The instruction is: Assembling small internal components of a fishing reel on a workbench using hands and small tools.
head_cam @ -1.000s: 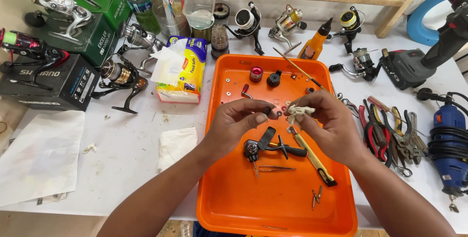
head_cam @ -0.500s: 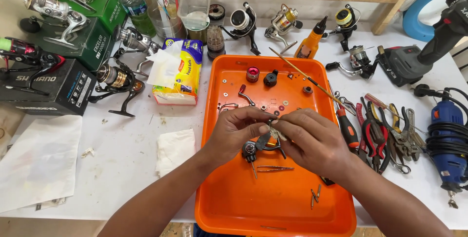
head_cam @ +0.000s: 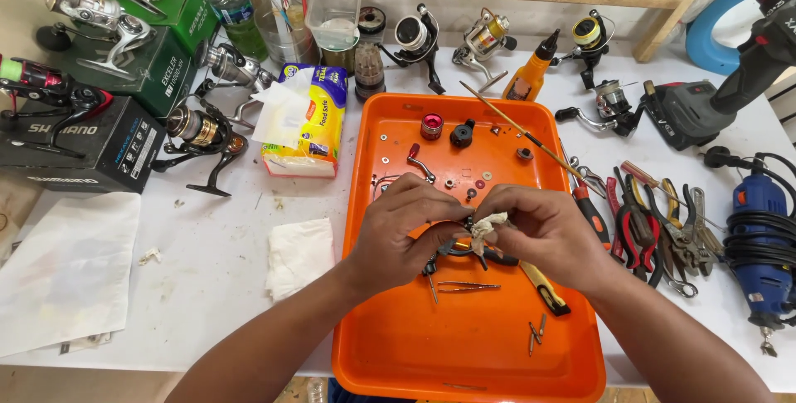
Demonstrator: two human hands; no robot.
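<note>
1. Your fingers (head_cam: 431,219) on the left hand (head_cam: 406,233) pinch a small dark reel part (head_cam: 469,222).
2. Your right hand (head_cam: 543,233) presses a tissue wad (head_cam: 489,222) against it.
3. Both sit between your fingertips, above the orange tray (head_cam: 398,345).

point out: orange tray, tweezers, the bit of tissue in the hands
orange tray (head_cam: 464,353): head view, bare floor near front rim.
tweezers (head_cam: 466,288): head view, mid-length.
tissue scrap (head_cam: 491,221): head view, its pale crumpled middle between fingertips.

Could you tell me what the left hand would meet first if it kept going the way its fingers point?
Almost at once, the right hand: the left hand points rightward at the small part and wad of tissue pinched between them, though depth is unclear.
</note>
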